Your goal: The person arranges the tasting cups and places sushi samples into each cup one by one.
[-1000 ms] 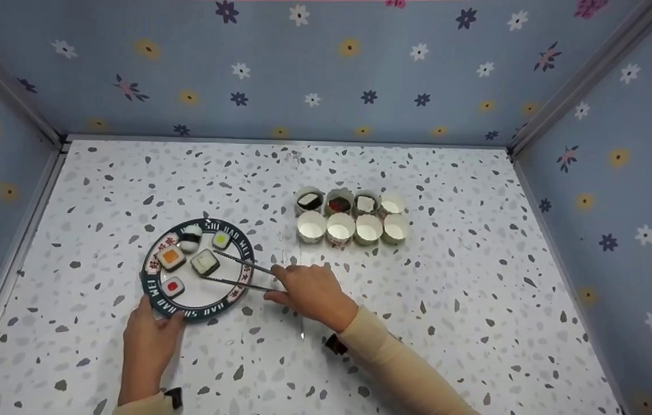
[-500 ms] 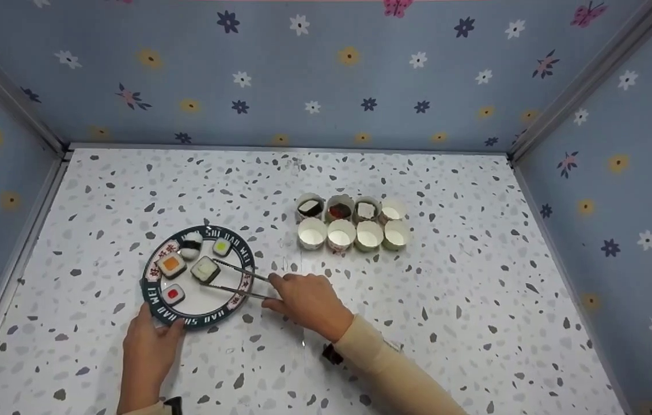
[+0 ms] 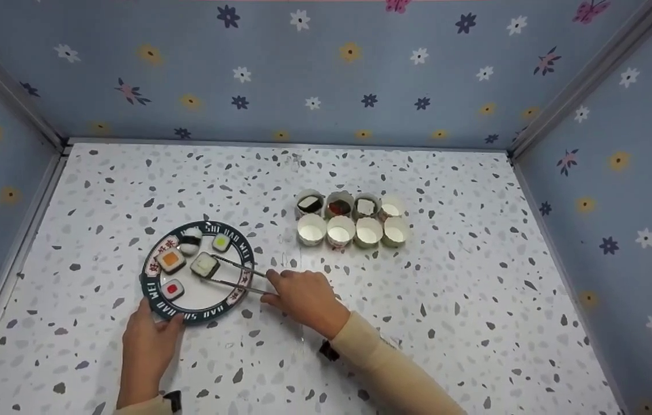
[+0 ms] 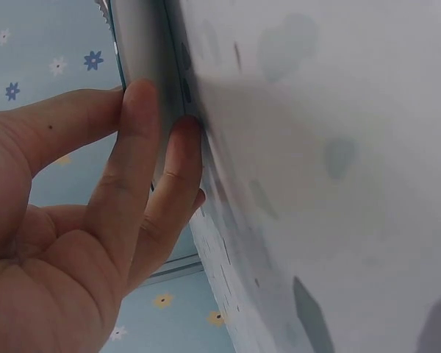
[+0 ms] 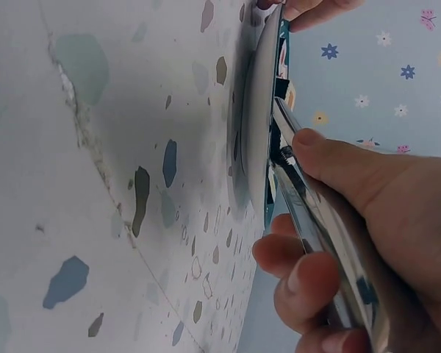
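In the head view my left hand [image 3: 150, 349] holds the near-left rim of a round plate [image 3: 196, 318] with a dark green lettered border. The left wrist view shows its fingers [image 4: 136, 140] at the plate's edge and underside. My right hand [image 3: 309, 300] grips metal tongs [image 3: 239, 286], whose two arms reach over the plate's right side. Their tips stand on either side of a square sushi roll [image 3: 204, 265] near the plate's middle; whether both touch it is unclear. Around it lie an orange-centred roll [image 3: 171, 260], a red-centred roll [image 3: 173, 289], a yellow-green-centred roll [image 3: 221, 242] and a black-banded rice piece [image 3: 190, 241].
Several paper cups stand in two rows right of the plate. Three back cups hold pieces: a black-and-white one [image 3: 310, 204], a dark-and-red one [image 3: 338, 207] and a white-topped one [image 3: 366, 207]. A flowered wall [image 3: 280, 69] bounds the speckled table [image 3: 447, 276].
My right hand has shifted slightly left, and the tongs' tips stand a little closer about the square sushi roll. My left hand stays on the plate's rim.
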### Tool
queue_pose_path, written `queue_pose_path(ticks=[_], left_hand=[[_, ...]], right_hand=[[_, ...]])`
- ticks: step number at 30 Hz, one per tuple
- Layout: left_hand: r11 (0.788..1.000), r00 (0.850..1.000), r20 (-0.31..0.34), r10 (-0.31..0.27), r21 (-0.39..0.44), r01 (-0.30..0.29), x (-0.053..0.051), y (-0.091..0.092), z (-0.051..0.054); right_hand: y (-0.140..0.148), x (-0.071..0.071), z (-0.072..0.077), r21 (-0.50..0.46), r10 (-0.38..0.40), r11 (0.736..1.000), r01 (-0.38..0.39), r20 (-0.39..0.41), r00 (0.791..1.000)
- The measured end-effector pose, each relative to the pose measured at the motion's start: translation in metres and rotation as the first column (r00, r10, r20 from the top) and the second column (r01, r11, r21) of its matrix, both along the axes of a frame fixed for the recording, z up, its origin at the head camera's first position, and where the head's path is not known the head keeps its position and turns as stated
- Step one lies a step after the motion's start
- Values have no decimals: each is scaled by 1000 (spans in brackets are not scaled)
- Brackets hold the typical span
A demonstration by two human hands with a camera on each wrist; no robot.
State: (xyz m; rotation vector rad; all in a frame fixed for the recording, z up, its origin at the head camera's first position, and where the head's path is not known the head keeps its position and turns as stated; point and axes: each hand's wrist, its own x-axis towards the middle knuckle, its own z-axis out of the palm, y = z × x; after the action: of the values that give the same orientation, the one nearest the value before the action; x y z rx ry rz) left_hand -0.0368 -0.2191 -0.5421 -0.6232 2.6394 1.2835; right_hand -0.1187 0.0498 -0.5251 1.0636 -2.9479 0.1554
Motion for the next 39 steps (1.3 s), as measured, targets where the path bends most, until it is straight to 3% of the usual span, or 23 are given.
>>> queue_pose_path(ticks=[7, 20, 30, 39], left_hand=[[1000, 1000, -5, -18, -1, 18, 1, -1, 0], [1000, 1000, 3, -15, 22, 15, 1, -2, 1], [999, 1000, 2, -26, 21, 26, 3, -3, 0], [1000, 1000, 16, -16, 15, 16, 2, -2, 1]], right_hand=[[2, 1, 3, 7, 6, 1000, -6, -43, 999], [19, -1, 12, -23, -22, 999, 22, -3, 1000], [60, -3, 28, -93, -66, 994, 58, -82, 994], [106, -11, 49, -126, -153, 982, 140, -93, 984]])
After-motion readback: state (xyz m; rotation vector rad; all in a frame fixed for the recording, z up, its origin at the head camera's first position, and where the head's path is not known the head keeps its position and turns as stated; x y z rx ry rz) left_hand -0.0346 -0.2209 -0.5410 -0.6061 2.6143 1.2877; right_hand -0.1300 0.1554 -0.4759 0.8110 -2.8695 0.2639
